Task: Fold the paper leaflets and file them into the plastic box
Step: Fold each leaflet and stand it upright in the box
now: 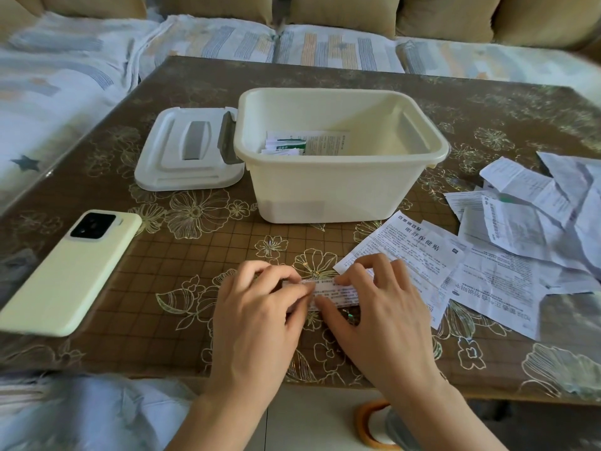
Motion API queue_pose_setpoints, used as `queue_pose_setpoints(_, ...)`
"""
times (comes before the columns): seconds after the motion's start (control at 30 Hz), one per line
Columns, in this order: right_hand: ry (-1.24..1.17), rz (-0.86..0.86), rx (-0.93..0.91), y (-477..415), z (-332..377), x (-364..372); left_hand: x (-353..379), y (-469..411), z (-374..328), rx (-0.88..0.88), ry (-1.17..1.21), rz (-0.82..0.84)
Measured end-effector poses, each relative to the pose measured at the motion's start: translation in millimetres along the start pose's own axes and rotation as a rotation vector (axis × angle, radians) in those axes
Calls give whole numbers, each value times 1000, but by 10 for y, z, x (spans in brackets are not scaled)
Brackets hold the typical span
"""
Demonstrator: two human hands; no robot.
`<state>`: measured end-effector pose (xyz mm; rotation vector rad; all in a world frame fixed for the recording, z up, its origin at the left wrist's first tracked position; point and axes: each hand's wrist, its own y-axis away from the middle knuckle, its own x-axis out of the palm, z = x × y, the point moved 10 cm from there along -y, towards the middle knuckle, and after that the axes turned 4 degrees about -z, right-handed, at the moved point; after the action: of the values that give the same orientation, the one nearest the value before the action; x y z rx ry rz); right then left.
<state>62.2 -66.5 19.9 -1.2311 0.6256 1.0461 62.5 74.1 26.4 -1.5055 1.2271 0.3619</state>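
Leaflet (338, 291) — pinched by left hand (257, 307), right hand (380, 314) | plastic box (325, 190) — open

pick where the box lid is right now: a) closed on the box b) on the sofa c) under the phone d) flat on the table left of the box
d: the lid lies flat on the table, against the left side of the open plastic box.

Home living room. Low desk (195, 92) under a brown floral-print cover; tan sofa back cushions (341, 11) behind, seats draped in pale striped, star-printed sheets (65, 76). Phone (71, 271) lying on desk.
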Motion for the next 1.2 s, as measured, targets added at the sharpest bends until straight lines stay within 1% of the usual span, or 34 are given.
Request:
queue_pose_setpoints(0.13, 36, 33, 68, 67, -192, -39, -17, -8, -33, 14, -13, -13)
queue_pose_setpoints(0.23, 26, 38, 125, 96, -365, -79, -2, -3, -5, -7, 18, -11)
queue_pose_setpoints(0.33, 16, 37, 104, 80, -344, -64, 18, 22, 41, -46, 53, -12)
queue_pose_setpoints(0.4, 23, 4, 83, 43, -259, -91, 27, 24, 54, -75, 63, -2)
queue_pose_setpoints(0.5, -1, -36, 14, -9, -73, -113, 63, 18, 24, -111, 21, 29)
queue_pose_setpoints(0.6, -43, 25, 22, -8, -66, 12, 89, 45, 9, -152, 2, 31)
queue_pose_setpoints(0.7, -70, 53, 50, 13, -149, 37, 88, 85, 32, -188, 51, 23)
queue_pose_setpoints(0.83, -100, 53, 17, 32, -204, 6, 66, 97, 117, -175, 90, 44)
queue_pose_setpoints(0.93, -133, 69, -30, 23, -239, 21, 75, 102, 159, -129, 105, 119)
queue_pose_setpoints(1.07, -177, 61, -21, 5, -320, -9, 107, 116, 192, -94, 97, 202)
queue_pose_setpoints(1.2, -178, 68, -9, -30, -333, -6, 65, 43, 168, -81, 74, 191)
